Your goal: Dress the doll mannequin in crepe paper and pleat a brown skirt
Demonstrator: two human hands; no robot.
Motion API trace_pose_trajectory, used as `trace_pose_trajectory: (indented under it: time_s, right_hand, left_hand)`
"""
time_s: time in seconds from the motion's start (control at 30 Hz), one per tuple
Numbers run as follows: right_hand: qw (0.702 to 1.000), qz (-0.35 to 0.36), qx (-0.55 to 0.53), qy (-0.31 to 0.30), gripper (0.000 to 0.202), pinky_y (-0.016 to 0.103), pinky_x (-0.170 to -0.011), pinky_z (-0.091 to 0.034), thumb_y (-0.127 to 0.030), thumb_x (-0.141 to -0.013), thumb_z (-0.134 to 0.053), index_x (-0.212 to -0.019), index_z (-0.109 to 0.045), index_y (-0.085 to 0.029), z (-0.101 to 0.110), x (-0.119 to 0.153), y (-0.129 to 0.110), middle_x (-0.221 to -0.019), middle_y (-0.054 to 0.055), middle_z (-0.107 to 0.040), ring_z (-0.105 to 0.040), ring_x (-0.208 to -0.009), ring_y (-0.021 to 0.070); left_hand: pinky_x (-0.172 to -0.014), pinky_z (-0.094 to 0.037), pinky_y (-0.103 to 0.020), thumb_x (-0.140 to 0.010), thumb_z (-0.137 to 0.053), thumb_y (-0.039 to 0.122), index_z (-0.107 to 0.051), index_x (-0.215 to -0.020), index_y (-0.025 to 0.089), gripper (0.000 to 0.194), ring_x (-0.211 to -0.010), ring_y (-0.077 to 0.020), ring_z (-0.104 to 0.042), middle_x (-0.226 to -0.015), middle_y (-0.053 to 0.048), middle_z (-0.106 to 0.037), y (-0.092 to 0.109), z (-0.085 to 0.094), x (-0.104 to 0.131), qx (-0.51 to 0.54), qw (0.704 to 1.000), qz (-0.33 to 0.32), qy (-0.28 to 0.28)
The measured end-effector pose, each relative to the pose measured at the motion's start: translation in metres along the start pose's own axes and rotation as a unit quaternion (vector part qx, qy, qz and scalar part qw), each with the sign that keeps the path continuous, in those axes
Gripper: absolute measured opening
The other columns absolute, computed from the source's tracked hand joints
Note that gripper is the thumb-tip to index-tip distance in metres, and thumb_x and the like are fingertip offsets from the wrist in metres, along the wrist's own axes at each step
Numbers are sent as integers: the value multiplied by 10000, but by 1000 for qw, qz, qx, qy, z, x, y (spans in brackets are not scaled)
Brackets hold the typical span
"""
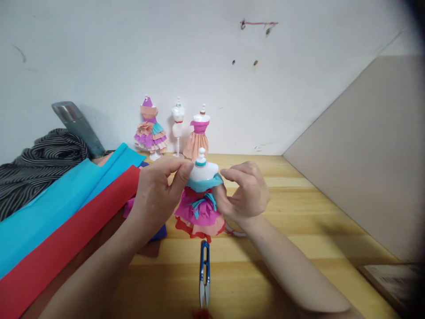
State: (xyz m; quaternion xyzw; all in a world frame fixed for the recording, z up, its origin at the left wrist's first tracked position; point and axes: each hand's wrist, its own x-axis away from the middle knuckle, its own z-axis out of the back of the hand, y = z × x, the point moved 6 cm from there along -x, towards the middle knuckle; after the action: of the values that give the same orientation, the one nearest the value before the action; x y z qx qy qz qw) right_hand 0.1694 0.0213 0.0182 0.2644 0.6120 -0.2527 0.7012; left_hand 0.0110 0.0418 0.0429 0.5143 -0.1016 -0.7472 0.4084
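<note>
A small white dress-form mannequin [203,170] stands upright on the table in front of me, with a teal band around its neck. A light blue crepe paper strip [204,184] lies across its upper chest. My left hand [162,186] pinches the strip at the left side of the mannequin; its fingertips hide that end. On the other side, my right hand [245,188] has thumb and forefinger closed on the strip's right end. Below is a layered skirt [189,213] in magenta, peach and red, carrying a magenta and blue paper flower [205,205].
Blue-handled thread snips [205,274] lie in front of the mannequin, points toward me. Three smaller dress forms, including a bare one [178,126], stand against the wall. Red paper [83,217], blue paper [66,195] and striped cloth [49,153] fill the left. A grey bottle [79,128] leans behind.
</note>
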Motion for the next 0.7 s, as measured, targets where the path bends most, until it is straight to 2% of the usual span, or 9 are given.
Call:
trace_pose_trajectory:
  time_s: [0.17,0.4,0.7]
  right_hand:
    - [1000,-12,6,3,265,271,-493,-393,-1,-707,-577,-851,-544,-221,1,0,0,-660,-16,-515,-487,-572,136]
    - [999,-36,8,-11,232,276,-506,-406,-23,-723,-557,-849,-539,-217,-1,0,3,-656,-13,-529,-506,-576,139]
    - [1000,-15,-10,-3,256,270,-479,-393,-13,-710,-584,-851,-531,-220,2,-1,0,-643,-20,-520,-486,-553,134]
  left_hand:
    - [-586,-420,-230,-913,-526,287,-633,-645,157,317,-602,-124,-547,-624,2,-619,3,0,0,-1,1000,-15,-1]
    - [-606,-427,-232,-898,-536,286,-641,-654,159,294,-613,-126,-557,-637,2,-640,0,0,0,12,1000,3,-9]
    - [-589,-441,-230,-898,-522,255,-624,-637,166,294,-608,-125,-561,-639,6,-638,-1,0,-2,33,999,6,-11]
